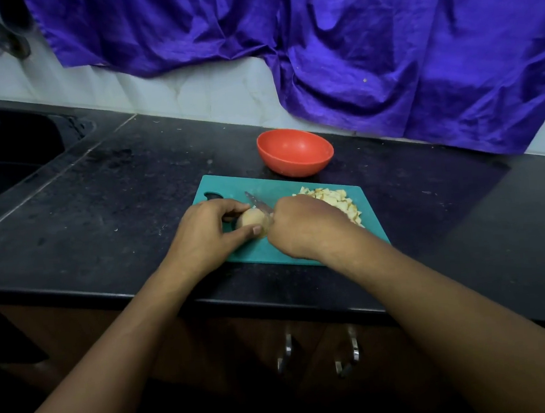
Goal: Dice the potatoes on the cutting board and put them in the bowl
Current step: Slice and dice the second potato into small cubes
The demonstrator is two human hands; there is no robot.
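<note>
Teal plastic makes up the cutting board (262,184) at the centre of the frame, lying on a black stone counter (116,203), and the work is on it. The left hand (209,231) grips a rounded piece of potato (253,220) near the middle of the board, fingers curled over its top and the thumb stretched along its near side. The right hand (302,226) is closed in a fist around the handle of a knife (257,202). The handle itself is hidden, but the blade juts out toward the upper left and sits against the potato's top. A pile of diced potato (336,200) lies on the right part of the board, partly behind the right hand. The red-orange bowl (295,163) stands just beyond the board's far edge and looks empty, so dicing appears well along while the transfer has not begun. The chief hazard is the left thumb, whose tip lies very near the cut end where the blade will come down; a slice taken without drawing it back could nick it. The potato's rounded skin could also let it roll under pressure and throw the blade sideways. The dice sit close to the board's right edge, so a careless sweep of the right wrist could push some onto the counter.
</note>
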